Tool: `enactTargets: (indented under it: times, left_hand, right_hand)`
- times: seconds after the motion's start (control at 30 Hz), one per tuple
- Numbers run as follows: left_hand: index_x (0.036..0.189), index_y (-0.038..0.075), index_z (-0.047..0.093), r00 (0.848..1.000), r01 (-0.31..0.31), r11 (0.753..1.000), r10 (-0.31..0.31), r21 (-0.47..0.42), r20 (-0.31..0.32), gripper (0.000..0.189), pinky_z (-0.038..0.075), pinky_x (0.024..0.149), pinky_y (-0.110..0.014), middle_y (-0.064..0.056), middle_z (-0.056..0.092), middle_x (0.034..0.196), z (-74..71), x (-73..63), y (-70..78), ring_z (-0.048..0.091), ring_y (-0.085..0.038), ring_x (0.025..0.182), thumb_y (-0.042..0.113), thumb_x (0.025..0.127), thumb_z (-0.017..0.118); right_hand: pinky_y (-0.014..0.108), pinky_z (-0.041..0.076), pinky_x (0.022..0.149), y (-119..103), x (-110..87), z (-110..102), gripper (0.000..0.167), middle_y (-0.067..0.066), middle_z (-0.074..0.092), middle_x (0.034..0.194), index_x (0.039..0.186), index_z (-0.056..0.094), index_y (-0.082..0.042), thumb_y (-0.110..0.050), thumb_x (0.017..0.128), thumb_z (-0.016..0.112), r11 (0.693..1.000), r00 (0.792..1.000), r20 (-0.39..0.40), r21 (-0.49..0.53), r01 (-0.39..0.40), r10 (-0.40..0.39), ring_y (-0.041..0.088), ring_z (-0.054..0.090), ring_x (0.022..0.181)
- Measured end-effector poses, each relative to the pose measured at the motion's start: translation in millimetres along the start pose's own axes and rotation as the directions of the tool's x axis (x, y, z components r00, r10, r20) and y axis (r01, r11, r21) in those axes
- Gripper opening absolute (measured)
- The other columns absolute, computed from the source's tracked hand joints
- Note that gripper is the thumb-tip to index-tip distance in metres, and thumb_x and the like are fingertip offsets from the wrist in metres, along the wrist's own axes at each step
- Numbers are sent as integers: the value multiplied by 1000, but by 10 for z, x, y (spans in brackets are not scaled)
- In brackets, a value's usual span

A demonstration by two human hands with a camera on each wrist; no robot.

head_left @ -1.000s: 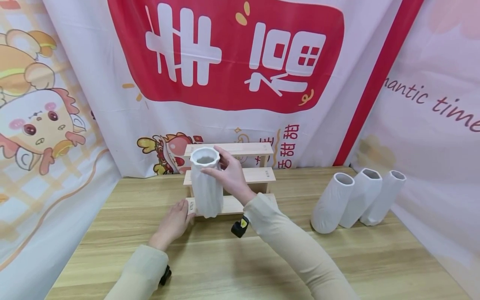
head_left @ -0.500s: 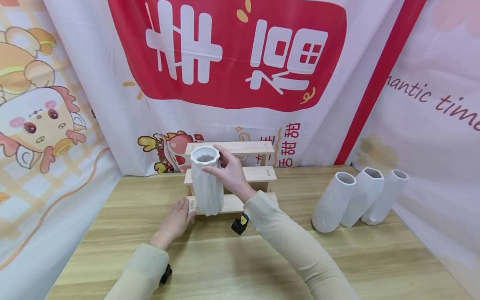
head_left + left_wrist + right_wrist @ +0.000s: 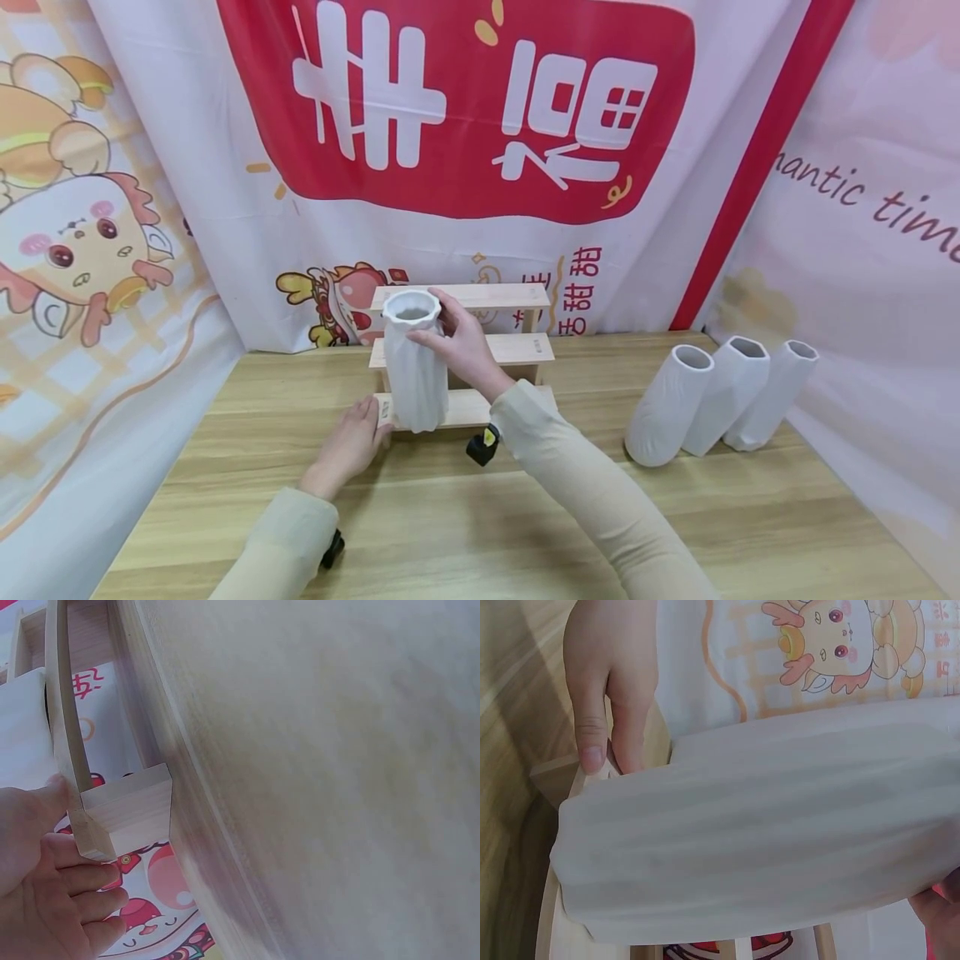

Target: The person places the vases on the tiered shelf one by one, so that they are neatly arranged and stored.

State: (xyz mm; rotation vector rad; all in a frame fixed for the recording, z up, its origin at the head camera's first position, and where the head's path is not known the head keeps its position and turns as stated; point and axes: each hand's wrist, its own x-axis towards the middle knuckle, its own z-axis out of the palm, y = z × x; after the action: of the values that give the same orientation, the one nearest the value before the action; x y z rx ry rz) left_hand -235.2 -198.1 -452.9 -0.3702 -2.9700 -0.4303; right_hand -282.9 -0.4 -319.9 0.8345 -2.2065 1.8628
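Note:
A tall white vase (image 3: 416,379) with twisted fluting and a scalloped rim stands on the left part of the lowest board of a three-tier wooden shelf (image 3: 517,348). My right hand (image 3: 467,348) grips it near the rim from the right, thumb in front and fingers behind. At the left end of that lowest board, my left hand (image 3: 348,446) holds the wood between thumb and fingers. In the left wrist view the thumb lies over the board (image 3: 69,750), close to the vase. The right wrist view shows the vase's base (image 3: 574,862) meeting the board.
Three more white vases stand together on the right of the table: a rounded one (image 3: 663,412), a faceted one (image 3: 723,400) and a slimmer one (image 3: 768,400). Behind the shelf hangs a printed cloth (image 3: 600,275). Other printed cloths flank both sides.
Almost nothing differs. The head view has shifted very slightly; both hands keep their holds and the vase stays on the lowest board.

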Motion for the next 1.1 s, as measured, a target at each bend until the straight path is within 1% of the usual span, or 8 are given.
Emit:
enactTargets:
  times: [0.13, 0.33, 0.53, 0.6, 0.73, 0.83, 0.97, 1.1]
  left_hand:
    - [132, -20, 29, 1000, 0, 1000, 0, 1, 1, 58, 21, 106, -53, -36, 30, 135, 8, 2, -3, 29, -48, 125, 24, 98, 46]
    - [131, -21, 30, 1000, -7, 1000, 7, 3, -8, 58, 21, 106, -53, -37, 31, 134, 0, -10, 2, 29, -49, 124, 24, 97, 46]
    - [131, -20, 30, 1000, -6, 1000, 6, 7, -5, 58, 21, 106, -53, -37, 31, 135, 3, -11, 3, 29, -49, 125, 24, 98, 46]
    - [131, -20, 30, 1000, -4, 1000, 4, 7, -2, 58, 20, 106, -53, -36, 31, 135, 4, -9, 5, 29, -49, 125, 24, 98, 45]
    - [131, -20, 30, 1000, -1, 1000, 1, 4, 3, 57, 20, 106, -53, -37, 30, 135, 8, -2, 4, 29, -49, 125, 24, 98, 45]
    - [131, -20, 30, 1000, -1, 1000, 1, -2, 4, 58, 20, 106, -53, -37, 30, 135, 6, -5, 9, 28, -49, 125, 24, 98, 45]
    - [132, -20, 29, 1000, 1, 1000, -1, -10, 6, 58, 19, 106, -53, -37, 29, 136, 5, -12, 12, 28, -48, 126, 24, 98, 45]
    - [131, -21, 29, 1000, 2, 1000, -2, -12, 8, 58, 19, 106, -53, -37, 29, 135, 9, -13, 7, 28, -48, 125, 24, 98, 45]
  right_hand:
    - [31, 34, 103, -117, -29, -31, 64, 17, 46, 134, 138, 34, 4, -5, 84, 67, 1000, 999, 47, 17, 2, -3, 22, 43, 123]
    - [26, 35, 101, 136, 66, -26, 67, 9, 47, 134, 141, 34, -4, -10, 83, 69, 1000, 998, 68, 28, 10, -12, 15, 44, 122]
    - [26, 36, 101, 167, 72, -25, 68, 8, 48, 133, 141, 35, -7, -11, 83, 70, 1000, 998, 63, 30, 9, -11, 13, 44, 121]
    - [27, 35, 101, 143, 63, -32, 68, 9, 47, 134, 141, 34, -5, -10, 83, 69, 999, 998, 70, 37, 5, -7, 15, 44, 122]
    - [31, 34, 103, -18, 3, -56, 67, 15, 46, 134, 140, 32, 2, -5, 84, 67, 999, 996, 85, 42, 5, -8, 20, 43, 123]
    - [35, 33, 104, -139, -40, -77, 66, 18, 44, 135, 140, 31, 4, -4, 84, 66, 1000, 996, 92, 30, 4, -7, 24, 42, 124]
    - [37, 33, 104, -191, -67, -102, 67, 18, 41, 138, 141, 29, 3, -8, 86, 66, 1000, 996, 93, 8, -9, 8, 24, 40, 125]
    - [40, 34, 103, -215, -91, -137, 67, 18, 40, 139, 141, 29, 3, -9, 86, 66, 1000, 996, 93, 17, -5, 4, 25, 40, 125]
